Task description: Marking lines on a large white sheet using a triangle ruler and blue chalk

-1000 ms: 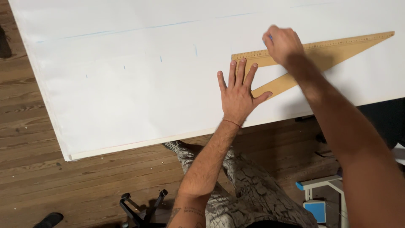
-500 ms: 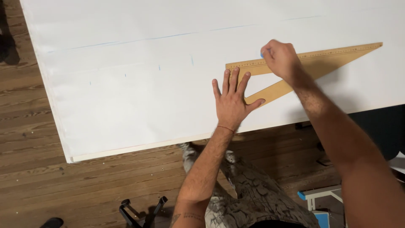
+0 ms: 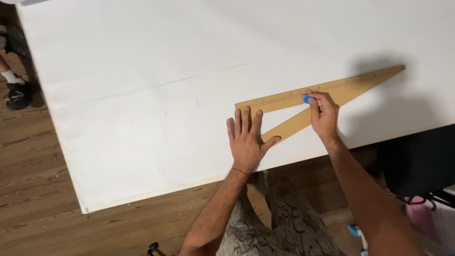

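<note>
A long wooden triangular ruler [image 3: 350, 85] lies flat on a large white sheet [image 3: 142, 118] that covers the table. My left hand [image 3: 246, 140] rests flat, fingers spread, on the ruler's short left end. My right hand [image 3: 322, 114] pinches a small blue piece of chalk [image 3: 306, 99] against the ruler's upper edge, near its middle. A faint blue line [image 3: 156, 86] runs slantwise across the sheet, above and to the left of the ruler.
The sheet's front edge [image 3: 156, 192] overhangs a brown wooden floor [image 3: 38, 189]. My patterned trousers [image 3: 279, 223] show below the edge. Another person's foot in a dark shoe [image 3: 16, 92] stands at far left. A dark object [image 3: 417, 161] sits under the table at right.
The view has shifted, so sheet and ruler sit differently in the frame. My right hand has slid along the ruler's upper edge, and the blue chalk shows in its fingers. My left hand stays flat.
</note>
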